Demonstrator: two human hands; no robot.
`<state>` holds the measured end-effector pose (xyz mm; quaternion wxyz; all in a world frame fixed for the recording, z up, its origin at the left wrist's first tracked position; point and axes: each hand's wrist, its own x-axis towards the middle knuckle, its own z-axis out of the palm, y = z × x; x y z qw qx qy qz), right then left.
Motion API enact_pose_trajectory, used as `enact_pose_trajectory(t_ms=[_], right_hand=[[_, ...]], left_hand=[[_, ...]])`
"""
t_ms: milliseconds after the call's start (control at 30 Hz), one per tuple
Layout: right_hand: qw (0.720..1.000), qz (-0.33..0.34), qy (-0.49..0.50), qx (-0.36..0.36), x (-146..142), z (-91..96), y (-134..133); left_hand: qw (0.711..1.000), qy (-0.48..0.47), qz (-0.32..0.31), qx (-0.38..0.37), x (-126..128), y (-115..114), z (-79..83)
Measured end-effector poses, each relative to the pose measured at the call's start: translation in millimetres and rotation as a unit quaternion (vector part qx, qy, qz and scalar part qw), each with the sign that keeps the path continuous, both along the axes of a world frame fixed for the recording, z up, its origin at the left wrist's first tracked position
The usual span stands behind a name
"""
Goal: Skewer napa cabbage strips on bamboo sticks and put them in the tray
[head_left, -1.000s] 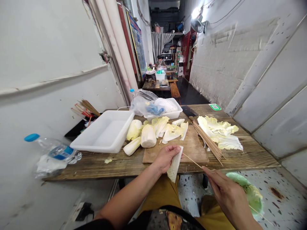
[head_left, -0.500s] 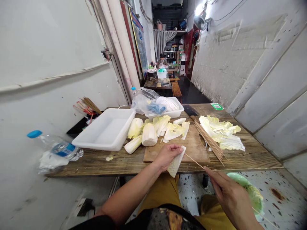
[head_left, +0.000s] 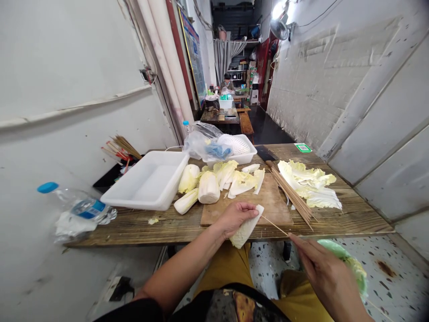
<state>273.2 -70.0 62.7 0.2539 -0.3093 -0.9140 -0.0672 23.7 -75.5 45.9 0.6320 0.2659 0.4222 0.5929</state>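
My left hand (head_left: 234, 217) is closed round a white piece of cabbage stalk (head_left: 246, 229), held over the near edge of the wooden cutting board (head_left: 275, 203). My right hand (head_left: 323, 275) pinches a thin bamboo skewer (head_left: 275, 226) whose tip touches the right end of the piece. Cut cabbage chunks (head_left: 208, 188) and leaves (head_left: 243, 181) lie on the board's far side. A bundle of skewers (head_left: 291, 194) rests to the right of the board.
A white tray (head_left: 150, 181) stands left of the board, a white basket with plastic bags (head_left: 234, 152) behind it. Loose cabbage leaves (head_left: 311, 185) lie at the right. A water bottle (head_left: 78, 208) is at the far left; a green bowl (head_left: 351, 268) sits below the table. A person sits far back.
My left hand has tilted the cabbage piece flatter and lifted it slightly. My right hand has brought the skewer's tip up to the piece's end.
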Motion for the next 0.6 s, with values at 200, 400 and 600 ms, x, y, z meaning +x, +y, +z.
enact_pose_trajectory(t_ms=[200,400,600], right_hand=[[1.0,-0.008,-0.004,0.008,0.5,1.5,-1.4],[1.0,-0.014,-0.005,0.022,-0.4,1.0,-1.5],[1.0,-0.004,0.026,-0.002,-2.7,-3.7,-2.2]], left_hand=[[1.0,-0.007,-0.006,-0.008,2.6,0.5,1.3],[1.0,0.006,-0.017,-0.018,3.0,2.5,0.1],[0.997,0.007,-0.075,0.007,-3.2,4.0,-4.5]])
